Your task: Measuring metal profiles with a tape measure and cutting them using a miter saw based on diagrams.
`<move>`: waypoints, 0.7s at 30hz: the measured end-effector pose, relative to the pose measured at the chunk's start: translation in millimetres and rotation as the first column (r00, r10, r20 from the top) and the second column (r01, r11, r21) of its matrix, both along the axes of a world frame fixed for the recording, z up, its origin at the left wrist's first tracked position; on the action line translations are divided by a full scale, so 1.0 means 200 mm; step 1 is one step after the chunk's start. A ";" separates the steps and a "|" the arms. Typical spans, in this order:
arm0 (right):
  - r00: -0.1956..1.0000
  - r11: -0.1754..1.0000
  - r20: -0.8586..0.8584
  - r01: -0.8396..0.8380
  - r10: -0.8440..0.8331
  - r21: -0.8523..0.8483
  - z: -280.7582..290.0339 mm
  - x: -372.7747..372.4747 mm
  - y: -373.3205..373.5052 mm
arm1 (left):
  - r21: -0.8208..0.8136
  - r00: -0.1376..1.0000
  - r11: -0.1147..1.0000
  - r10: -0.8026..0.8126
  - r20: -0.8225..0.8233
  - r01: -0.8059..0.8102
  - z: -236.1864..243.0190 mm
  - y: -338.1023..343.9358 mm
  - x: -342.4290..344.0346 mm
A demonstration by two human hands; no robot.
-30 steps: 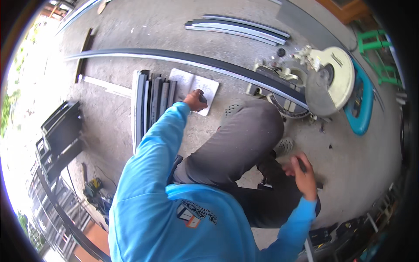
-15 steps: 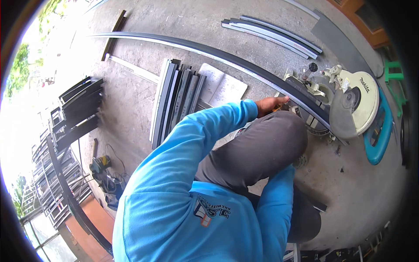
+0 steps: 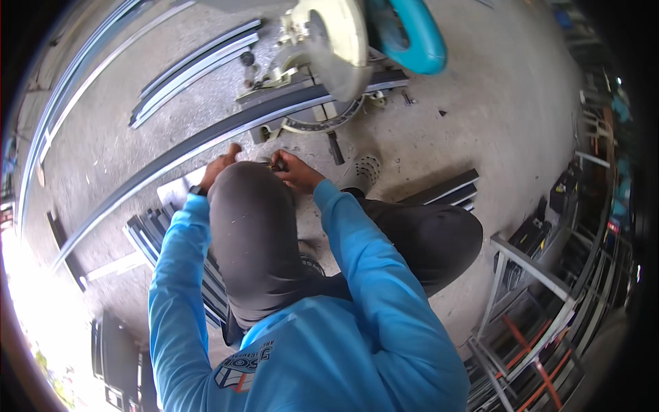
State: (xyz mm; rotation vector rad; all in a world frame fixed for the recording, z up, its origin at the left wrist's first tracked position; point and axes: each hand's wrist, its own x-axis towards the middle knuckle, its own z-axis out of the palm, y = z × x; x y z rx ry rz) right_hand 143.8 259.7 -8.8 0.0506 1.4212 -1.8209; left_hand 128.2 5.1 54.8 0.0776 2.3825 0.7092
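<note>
A long dark metal profile (image 3: 180,152) with a pale lower face runs across the base of a mitre saw (image 3: 329,51) and slopes off to the far left. My left hand (image 3: 218,169) is beside my raised knee, close to the profile and apart from the saw. One digit points outward, while the knee hides most of the others. On the knee's other side, my right hand (image 3: 299,172) has its fingers closed around a small dark object (image 3: 278,166), too small to name.
Short profiles (image 3: 195,69) lie beyond the long one. A bundle of profiles (image 3: 147,230) is by my left arm, partly over an open notebook (image 3: 180,189). More cut lengths (image 3: 443,189) lie right of my foot. Metal frames (image 3: 532,261) stand at the right.
My view has swung right, so the saw appears further left and nearer the top. My right hand, hidden before behind my leg, now shows. My left hand is lower, away from the profile's edge.
</note>
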 end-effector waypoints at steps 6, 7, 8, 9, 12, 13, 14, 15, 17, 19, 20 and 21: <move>0.663 0.680 0.206 0.733 -0.719 0.016 -0.09 -0.34 0.76 | -0.140 0.959 0.972 0.153 -0.238 -0.190 0.04 -0.52 0.09; 0.600 0.604 0.109 0.797 -0.792 -0.001 -0.10 -0.42 0.92 | -0.117 0.948 0.977 0.138 -0.287 -0.178 0.06 -0.59 0.09; 0.487 0.488 0.032 0.872 -0.873 0.047 -0.10 -0.52 1.06 | -0.134 0.932 0.976 0.120 -0.343 -0.174 0.07 -0.62 0.10; 0.350 0.348 -0.009 0.933 -0.937 0.085 -0.09 -0.61 1.19 | -0.132 0.926 0.973 0.132 -0.353 -0.189 0.07 -0.63 0.11; 0.183 0.156 -0.228 0.979 -0.956 0.134 -0.11 -0.88 1.46 | -0.217 0.923 0.942 0.169 -0.346 -0.254 0.06 -0.55 0.06; 0.177 0.146 -0.253 0.980 -0.951 0.137 -0.14 -0.96 1.50 | -0.247 0.912 0.938 0.134 -0.388 -0.243 0.04 -0.50 0.02; 0.168 0.130 -0.254 0.979 -0.953 0.158 -0.18 -1.01 1.54 | -0.287 0.884 0.931 0.070 -0.462 -0.224 0.02 -0.46 -0.02; 0.230 0.166 -0.335 0.964 -0.914 0.207 -0.22 -1.07 1.57 | -0.283 0.895 0.934 0.075 -0.440 -0.218 0.00 -0.42 -0.06; 0.322 0.108 -0.609 0.926 -0.725 0.362 -0.31 -1.13 1.57 | -0.300 0.881 0.928 0.058 -0.470 -0.221 -0.04 -0.37 -0.14; 0.447 0.178 -0.700 0.887 -0.557 0.426 -0.37 -1.16 1.56 | -0.351 0.875 0.899 0.067 -0.480 -0.261 -0.06 -0.35 -0.20; 0.527 0.149 -0.703 0.837 -0.477 0.526 -0.38 -1.16 1.55 | -0.394 0.879 0.878 0.062 -0.472 -0.273 -0.07 -0.34 -0.21; 0.555 0.169 -0.710 0.824 -0.433 0.542 -0.37 -1.16 1.55 | -0.387 0.890 0.881 0.076 -0.450 -0.271 -0.07 -0.34 -0.23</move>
